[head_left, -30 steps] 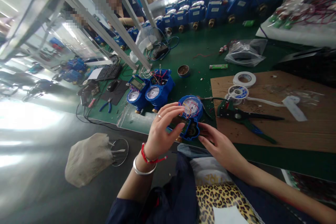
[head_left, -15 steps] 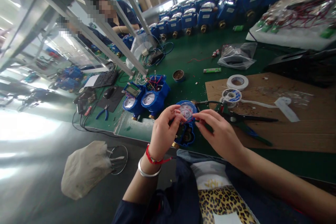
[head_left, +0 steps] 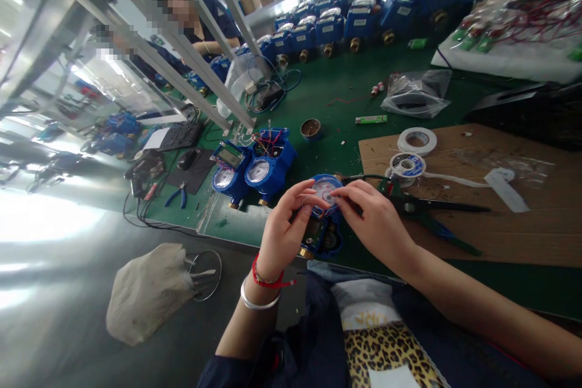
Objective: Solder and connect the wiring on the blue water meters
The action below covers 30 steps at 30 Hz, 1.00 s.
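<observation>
A blue meter (head_left: 334, 240) with a round clear dial and an opened compartment lies at the bench's front edge. Over its left side, my left hand (head_left: 287, 224) has thumb and fingers pinched on thin wires. My right hand (head_left: 373, 218) reaches in from the right, its fingertips closed above the dial on something too small to make out, perhaps a wire end. Two more blue meters, one with a display (head_left: 226, 170) and one with red wires showing (head_left: 268, 170), stand to the left of my hands.
Right of my hands are a soldering tool or cutter with green handles (head_left: 422, 206), tape rolls (head_left: 416, 140) and cardboard (head_left: 500, 236). A small round tin (head_left: 311, 128) stands behind. Blue-handled pliers (head_left: 177, 195) lie left. Blue meters (head_left: 330, 25) line the back; a person (head_left: 218, 21) sits beyond the posts.
My right hand's fingers have drawn closer together over the dial. My left fingers have shifted slightly, and more of the meter's opened compartment shows. The view has shifted slightly.
</observation>
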### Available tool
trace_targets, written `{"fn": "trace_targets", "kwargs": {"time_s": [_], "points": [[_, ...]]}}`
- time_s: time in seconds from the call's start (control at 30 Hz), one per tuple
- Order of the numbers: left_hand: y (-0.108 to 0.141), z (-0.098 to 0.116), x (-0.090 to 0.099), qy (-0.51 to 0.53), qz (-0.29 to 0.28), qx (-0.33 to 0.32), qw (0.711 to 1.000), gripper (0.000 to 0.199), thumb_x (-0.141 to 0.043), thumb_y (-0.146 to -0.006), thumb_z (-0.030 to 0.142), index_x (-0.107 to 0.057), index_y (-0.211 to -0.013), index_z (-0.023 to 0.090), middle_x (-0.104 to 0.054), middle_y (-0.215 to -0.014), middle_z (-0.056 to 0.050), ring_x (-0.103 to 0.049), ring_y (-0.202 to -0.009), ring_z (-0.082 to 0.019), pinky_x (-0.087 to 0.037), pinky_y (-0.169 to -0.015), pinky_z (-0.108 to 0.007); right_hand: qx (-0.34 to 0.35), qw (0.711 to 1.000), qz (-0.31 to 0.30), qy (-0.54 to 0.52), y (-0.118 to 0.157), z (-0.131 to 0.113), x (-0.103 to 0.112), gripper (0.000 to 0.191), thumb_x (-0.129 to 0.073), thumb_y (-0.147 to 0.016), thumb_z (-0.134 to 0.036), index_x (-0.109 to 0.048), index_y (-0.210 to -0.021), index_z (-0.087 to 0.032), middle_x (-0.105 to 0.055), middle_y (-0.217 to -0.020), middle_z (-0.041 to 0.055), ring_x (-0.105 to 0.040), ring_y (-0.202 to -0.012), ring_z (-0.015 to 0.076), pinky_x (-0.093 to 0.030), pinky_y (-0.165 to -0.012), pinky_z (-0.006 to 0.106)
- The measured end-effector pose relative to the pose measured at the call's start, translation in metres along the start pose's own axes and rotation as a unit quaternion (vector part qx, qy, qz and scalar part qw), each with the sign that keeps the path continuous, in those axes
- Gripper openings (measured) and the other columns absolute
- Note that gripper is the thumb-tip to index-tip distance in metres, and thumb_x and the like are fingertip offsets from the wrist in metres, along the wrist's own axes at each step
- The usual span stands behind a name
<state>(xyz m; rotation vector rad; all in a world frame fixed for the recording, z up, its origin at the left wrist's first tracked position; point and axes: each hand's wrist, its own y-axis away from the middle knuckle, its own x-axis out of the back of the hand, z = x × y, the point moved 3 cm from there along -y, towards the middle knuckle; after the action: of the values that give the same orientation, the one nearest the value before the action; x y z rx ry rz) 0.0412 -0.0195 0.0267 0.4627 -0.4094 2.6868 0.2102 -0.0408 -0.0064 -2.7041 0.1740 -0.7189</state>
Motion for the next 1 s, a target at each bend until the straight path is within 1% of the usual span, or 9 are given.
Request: {"fn": "trace_targets", "kwargs": {"time_s": [0.17, 0.3, 0.4, 0.53, 0.63, 0.77, 0.83, 0.93, 1.0], "points": [[0.000, -0.001, -0.001, 0.003, 0.003, 0.005, 1.000, 0.037, -0.046, -0.095, 0.019, -0.049, -0.131, 0.019, -0.072, -0.099, -0.006, -0.059, -0.114, -0.019, -0.042, -0.104, -0.041, -0.031, 0.999, -0.017, -0.027, -0.001, -0.002, 0.001, 0.011, -0.056, -0.091, -0.026, -0.066, -0.092, -0.021, -0.060, -0.085, 0.0045, -0.058, -0.074, 0.0170, -0.050, -0.068, 0.032], [0.000, -0.001, -0.001, 0.007, 0.013, 0.006, 1.000, 0.036, -0.046, -0.095, 0.019, -0.048, -0.132, 0.019, -0.072, -0.097, -0.006, -0.060, -0.112, -0.019, -0.042, -0.105, -0.041, -0.037, 0.998, -0.022, -0.056, 0.003, -0.006, 0.002, 0.006, -0.058, -0.088, -0.022, -0.064, -0.087, -0.021, -0.060, -0.087, 0.0031, -0.057, -0.070, 0.0144, -0.049, -0.065, 0.029], [0.000, -0.001, 0.000, 0.011, 0.019, -0.001, 1.000, 0.037, -0.046, -0.095, 0.019, -0.047, -0.132, 0.018, -0.072, -0.097, -0.006, -0.060, -0.112, -0.019, -0.042, -0.105, -0.041, -0.006, 0.999, 0.002, -0.050, 0.010, -0.008, 0.003, 0.006, -0.057, -0.089, -0.020, -0.063, -0.088, -0.021, -0.060, -0.090, 0.0038, -0.058, -0.075, 0.0151, -0.051, -0.069, 0.029], [0.000, 0.001, 0.000, 0.012, 0.021, -0.009, 1.000, 0.037, -0.045, -0.096, 0.022, -0.046, -0.133, 0.017, -0.072, -0.098, -0.006, -0.060, -0.110, -0.019, -0.042, -0.105, -0.042, 0.070, 0.997, 0.030, -0.016, 0.022, -0.008, 0.002, 0.010, -0.055, -0.090, -0.018, -0.064, -0.092, -0.023, -0.061, -0.092, 0.0052, -0.060, -0.086, 0.0168, -0.052, -0.077, 0.032], [0.000, 0.002, 0.000, 0.009, 0.025, -0.010, 1.000, 0.034, -0.044, -0.098, 0.023, -0.047, -0.131, 0.017, -0.073, -0.095, -0.005, -0.061, -0.109, -0.018, -0.043, -0.104, -0.041, 0.123, 0.992, 0.030, 0.006, 0.028, -0.006, 0.001, 0.015, -0.055, -0.090, -0.015, -0.065, -0.097, -0.024, -0.060, -0.094, 0.0054, -0.059, -0.086, 0.0163, -0.053, -0.077, 0.032], [0.004, 0.003, 0.002, -0.004, 0.018, -0.005, 1.000, 0.033, -0.045, -0.098, 0.023, -0.045, -0.130, 0.018, -0.073, -0.097, -0.005, -0.061, -0.112, -0.018, -0.045, -0.101, -0.038, 0.152, 0.986, 0.040, 0.047, 0.030, -0.002, 0.000, 0.017, -0.056, -0.088, -0.011, -0.066, -0.097, -0.021, -0.058, -0.095, 0.0065, -0.058, -0.088, 0.0166, -0.052, -0.077, 0.031], [0.006, 0.005, 0.004, -0.026, 0.018, -0.006, 0.999, 0.026, -0.047, -0.098, 0.022, -0.048, -0.124, 0.020, -0.073, -0.099, -0.005, -0.062, -0.110, -0.018, -0.046, -0.099, -0.038, 0.162, 0.984, 0.046, 0.062, 0.029, -0.001, 0.000, 0.016, -0.056, -0.088, -0.010, -0.066, -0.096, -0.020, -0.058, -0.094, 0.0070, -0.058, -0.087, 0.0168, -0.052, -0.077, 0.030], [0.008, 0.014, 0.007, -0.095, 0.015, -0.033, 0.995, 0.013, -0.050, -0.096, 0.020, -0.058, -0.106, 0.020, -0.072, -0.098, -0.006, -0.060, -0.112, -0.019, -0.046, -0.099, -0.037, 0.183, 0.979, 0.048, 0.070, 0.030, 0.000, -0.001, 0.016, -0.058, -0.087, -0.009, -0.065, -0.097, -0.019, -0.059, -0.093, 0.0067, -0.057, -0.087, 0.0170, -0.052, -0.078, 0.031], [0.009, 0.019, 0.008, -0.134, 0.015, -0.053, 0.989, 0.011, -0.053, -0.094, 0.019, -0.063, -0.098, 0.020, -0.070, -0.097, -0.007, -0.059, -0.109, -0.020, -0.048, -0.094, -0.036, 0.195, 0.977, 0.050, 0.068, 0.030, 0.000, -0.002, 0.017, -0.059, -0.087, -0.009, -0.064, -0.099, -0.019, -0.059, -0.095, 0.0068, -0.057, -0.089, 0.0171, -0.052, -0.080, 0.032]]}}
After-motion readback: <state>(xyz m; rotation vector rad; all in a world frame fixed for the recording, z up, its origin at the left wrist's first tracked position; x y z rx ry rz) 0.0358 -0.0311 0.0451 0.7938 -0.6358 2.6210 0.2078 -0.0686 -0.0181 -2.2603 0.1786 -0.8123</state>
